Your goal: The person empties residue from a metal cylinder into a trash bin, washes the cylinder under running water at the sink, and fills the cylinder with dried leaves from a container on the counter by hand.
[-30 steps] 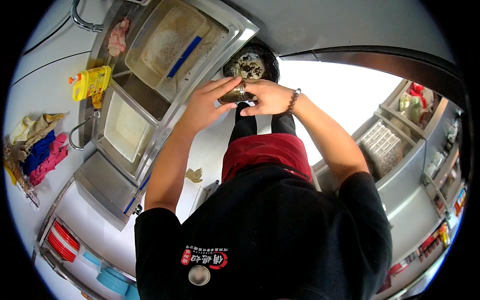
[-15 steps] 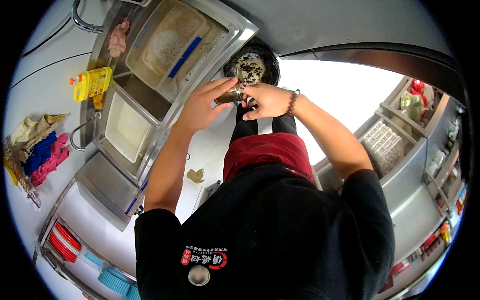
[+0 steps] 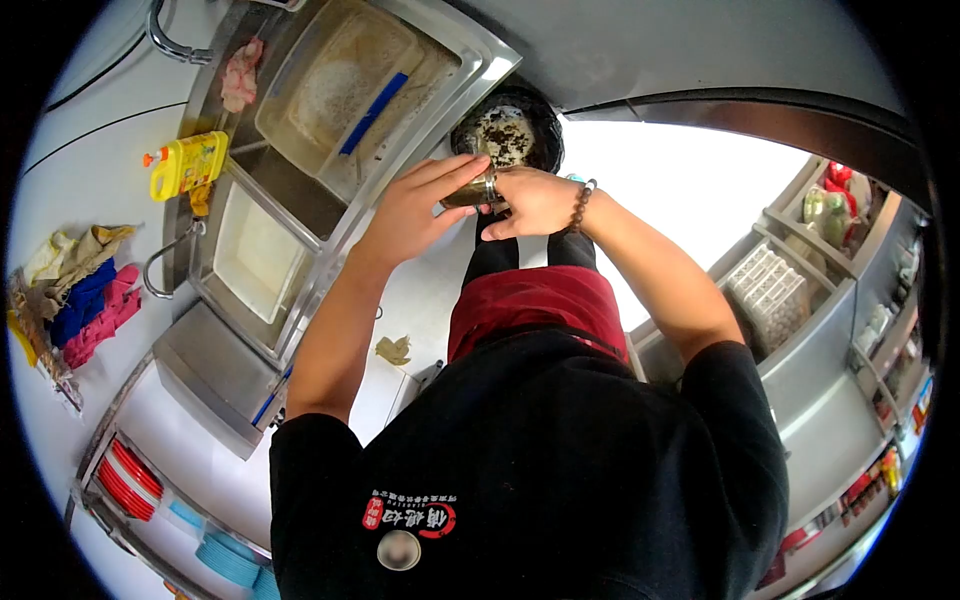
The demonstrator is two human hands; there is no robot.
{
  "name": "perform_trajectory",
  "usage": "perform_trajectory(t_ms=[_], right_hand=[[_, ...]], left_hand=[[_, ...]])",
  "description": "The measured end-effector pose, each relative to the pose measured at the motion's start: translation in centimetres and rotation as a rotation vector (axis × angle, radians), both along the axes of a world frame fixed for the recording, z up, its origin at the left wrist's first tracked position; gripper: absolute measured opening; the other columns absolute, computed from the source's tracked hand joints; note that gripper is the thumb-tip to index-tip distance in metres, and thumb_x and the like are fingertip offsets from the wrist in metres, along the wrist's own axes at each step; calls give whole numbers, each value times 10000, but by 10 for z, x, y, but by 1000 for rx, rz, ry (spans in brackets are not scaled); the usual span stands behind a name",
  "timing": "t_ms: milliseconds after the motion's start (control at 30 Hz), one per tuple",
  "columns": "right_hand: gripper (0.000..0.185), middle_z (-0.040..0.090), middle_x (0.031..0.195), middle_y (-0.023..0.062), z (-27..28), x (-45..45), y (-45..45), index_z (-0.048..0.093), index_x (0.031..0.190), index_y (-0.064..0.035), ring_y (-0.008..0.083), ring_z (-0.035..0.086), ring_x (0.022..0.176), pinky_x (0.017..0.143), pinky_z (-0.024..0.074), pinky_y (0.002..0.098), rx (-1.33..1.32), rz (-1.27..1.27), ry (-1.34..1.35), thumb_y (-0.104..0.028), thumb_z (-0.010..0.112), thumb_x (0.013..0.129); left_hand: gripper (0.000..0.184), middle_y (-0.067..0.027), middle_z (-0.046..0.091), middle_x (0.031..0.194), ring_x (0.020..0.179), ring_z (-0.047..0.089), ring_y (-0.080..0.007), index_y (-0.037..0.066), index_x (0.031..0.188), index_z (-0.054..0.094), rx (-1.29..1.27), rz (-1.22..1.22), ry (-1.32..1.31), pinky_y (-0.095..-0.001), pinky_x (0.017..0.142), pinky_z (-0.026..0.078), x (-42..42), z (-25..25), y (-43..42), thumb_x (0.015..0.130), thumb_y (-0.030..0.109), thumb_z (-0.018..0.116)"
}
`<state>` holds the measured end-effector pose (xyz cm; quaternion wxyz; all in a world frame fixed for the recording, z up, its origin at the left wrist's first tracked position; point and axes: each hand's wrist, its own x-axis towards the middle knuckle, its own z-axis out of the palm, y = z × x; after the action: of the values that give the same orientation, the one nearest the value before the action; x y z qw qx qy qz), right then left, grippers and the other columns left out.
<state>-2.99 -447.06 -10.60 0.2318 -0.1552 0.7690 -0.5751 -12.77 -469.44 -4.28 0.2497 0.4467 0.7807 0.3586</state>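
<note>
My left hand (image 3: 405, 212) is wrapped around a small glass jar (image 3: 466, 192) with dark contents, tilted on its side with its mouth toward the right. At that mouth is my right hand (image 3: 540, 200), wearing a beaded bracelet (image 3: 582, 204) on the wrist. Its fingers are curled at the jar's neck, the tips out of sight, so I cannot tell what they hold. Just beyond both hands, on the floor, stands a black-lined bin (image 3: 549, 130) with pale and dark waste inside.
A steel sink (image 3: 490, 70) at left holds a clear plastic tub (image 3: 385, 50) and a white basin (image 3: 235, 280). A yellow detergent bottle (image 3: 190, 165) stands on its back ledge. A crumpled scrap (image 3: 394, 350) lies on the floor. At right are open drawers with a white basket (image 3: 765, 285).
Both hands and the jar have shifted slightly right. My right hand has moved closer over the jar's mouth, and its fingers show less than before.
</note>
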Motion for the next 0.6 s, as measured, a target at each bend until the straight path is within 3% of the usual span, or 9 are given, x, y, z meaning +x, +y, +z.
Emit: perform_trajectory(t_ms=[133,200,300,600], right_hand=[[449,751,1005,180,5,-3,4,646,1145,-6,387,729,939,880,574,457,27,45,-109,-288,870,876],[635,758,1051,229,7,-5,7,561,1315,8,381,751,1010,922,589,457,18,102,-152,-360,858,892],[657,758,1029,214,5,-3,13,531,1348,0,372,754,975,895,595,448,-71,72,-156,-336,862,891],[545,765,1056,154,6,3,16,601,1287,-28,357,750,975,905,588,421,-111,-46,-66,-264,880,883]], left_hand=[[724,-78,693,1441,1126,674,-322,171,1515,649,-31,-32,34,-410,1011,553,-1,-1,1,823,118,853],[736,-113,669,1481,1260,670,-321,175,1521,646,-116,-28,-34,-409,1080,540,-1,2,1,825,101,873],[742,-113,666,1486,1258,674,-323,184,1527,642,-81,-16,-33,-407,1076,544,0,0,1,827,105,874],[723,-107,664,1485,1256,674,-326,169,1520,645,-48,5,9,-408,1073,546,-4,1,0,834,99,864]])
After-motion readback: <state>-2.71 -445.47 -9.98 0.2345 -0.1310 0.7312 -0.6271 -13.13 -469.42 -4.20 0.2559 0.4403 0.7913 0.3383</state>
